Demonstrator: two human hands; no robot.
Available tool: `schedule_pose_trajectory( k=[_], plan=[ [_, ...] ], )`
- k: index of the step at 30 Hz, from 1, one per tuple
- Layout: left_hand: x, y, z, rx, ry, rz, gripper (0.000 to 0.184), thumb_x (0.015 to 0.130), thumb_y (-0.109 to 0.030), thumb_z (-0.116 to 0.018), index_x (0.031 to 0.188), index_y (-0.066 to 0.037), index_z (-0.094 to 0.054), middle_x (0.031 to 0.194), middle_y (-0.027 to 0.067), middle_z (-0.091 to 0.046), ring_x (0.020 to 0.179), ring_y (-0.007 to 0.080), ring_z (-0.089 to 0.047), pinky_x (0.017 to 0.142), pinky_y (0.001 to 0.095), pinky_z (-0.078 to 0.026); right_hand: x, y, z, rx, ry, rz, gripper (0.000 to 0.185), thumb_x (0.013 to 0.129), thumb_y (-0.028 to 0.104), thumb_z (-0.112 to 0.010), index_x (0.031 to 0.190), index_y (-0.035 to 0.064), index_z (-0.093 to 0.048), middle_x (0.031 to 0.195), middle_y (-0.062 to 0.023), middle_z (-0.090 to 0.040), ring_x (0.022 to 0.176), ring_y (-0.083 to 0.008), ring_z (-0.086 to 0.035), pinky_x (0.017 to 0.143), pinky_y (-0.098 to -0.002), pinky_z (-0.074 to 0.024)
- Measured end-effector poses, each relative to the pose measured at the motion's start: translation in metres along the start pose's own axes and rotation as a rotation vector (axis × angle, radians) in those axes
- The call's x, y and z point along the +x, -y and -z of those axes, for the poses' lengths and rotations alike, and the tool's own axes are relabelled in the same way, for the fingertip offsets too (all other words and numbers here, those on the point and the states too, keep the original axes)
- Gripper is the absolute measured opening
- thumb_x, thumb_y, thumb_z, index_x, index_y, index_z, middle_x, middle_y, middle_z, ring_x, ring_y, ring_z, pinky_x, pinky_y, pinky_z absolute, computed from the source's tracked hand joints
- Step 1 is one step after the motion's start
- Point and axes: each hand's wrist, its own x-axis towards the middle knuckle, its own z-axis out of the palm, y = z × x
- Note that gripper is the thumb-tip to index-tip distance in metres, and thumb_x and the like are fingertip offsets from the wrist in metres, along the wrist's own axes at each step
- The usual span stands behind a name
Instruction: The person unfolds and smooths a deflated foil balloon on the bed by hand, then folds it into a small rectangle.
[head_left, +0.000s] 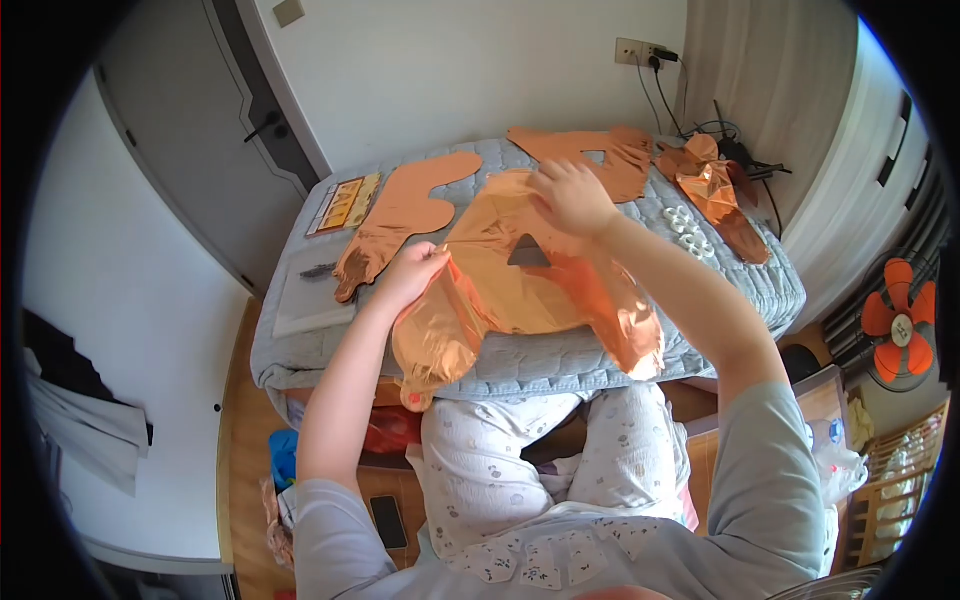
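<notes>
A shiny copper-coloured foil balloon (pixel 522 295), flat and shaped like a letter A with a small triangular hole, lies across the near part of the bed, its lower ends by the front edge. My left hand (pixel 415 270) is closed on its left edge, thumb and fingers pinching the foil. On the upper part of the same balloon rests my right hand (pixel 575 198), palm down with the fingers stretched out and apart. A second flat foil balloon (pixel 405 200) lies just beyond my left hand. Farther back is a third foil balloon (pixel 625 160).
The quilted bed (pixel 700 335) holds a printed packet (pixel 343 204), a clear plastic sleeve (pixel 305 295), white rings (pixel 688 232) and a crumpled foil balloon (pixel 715 190). Cables (pixel 735 140) run down at the back right. A fan (pixel 900 325) stands right; a phone (pixel 388 522) lies below.
</notes>
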Motion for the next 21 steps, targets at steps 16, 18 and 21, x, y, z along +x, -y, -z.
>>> schedule_pose_trajectory(
  k=[16, 18, 21],
  plan=[
    [-0.002, 0.012, 0.056, 0.749, -0.454, -0.207, 0.046, 0.096, -0.037, -0.07, 0.131, -0.008, -0.064, 0.104, 0.0092, -0.072, 0.097, 0.0248, -0.07, 0.086, 0.0383, -0.055, -0.088, 0.085, 0.087, 0.118, 0.442, -0.248, 0.048, 0.097, 0.041, -0.066, 0.13, 0.0072, -0.063, 0.132, -0.0113, -0.064, 0.122, -0.0314, -0.061, 0.104, -0.0466, -0.0466],
    [-0.034, 0.021, 0.091, 0.844, -0.796, -0.227, 0.04, 0.097, -0.036, -0.068, 0.124, -0.007, -0.068, 0.111, 0.0104, -0.073, 0.099, 0.0267, -0.071, 0.088, 0.0386, -0.054, -0.065, 0.098, 0.094, 0.228, 0.44, -0.23, 0.045, 0.096, 0.038, -0.067, 0.128, 0.007, -0.064, 0.131, -0.011, -0.064, 0.121, -0.0318, -0.061, 0.103, -0.0466, -0.0472],
    [-0.067, 0.053, 0.13, 0.768, -1.072, -0.057, 0.038, 0.099, -0.037, -0.067, 0.121, -0.007, -0.07, 0.112, 0.0118, -0.074, 0.102, 0.0283, -0.071, 0.09, 0.0395, -0.054, -0.032, 0.127, 0.068, 0.444, 0.434, -0.212, 0.038, 0.094, 0.03, -0.07, 0.124, 0.0073, -0.067, 0.13, -0.0114, -0.064, 0.12, -0.0334, -0.061, 0.101, -0.0466, -0.0485]
  ],
)
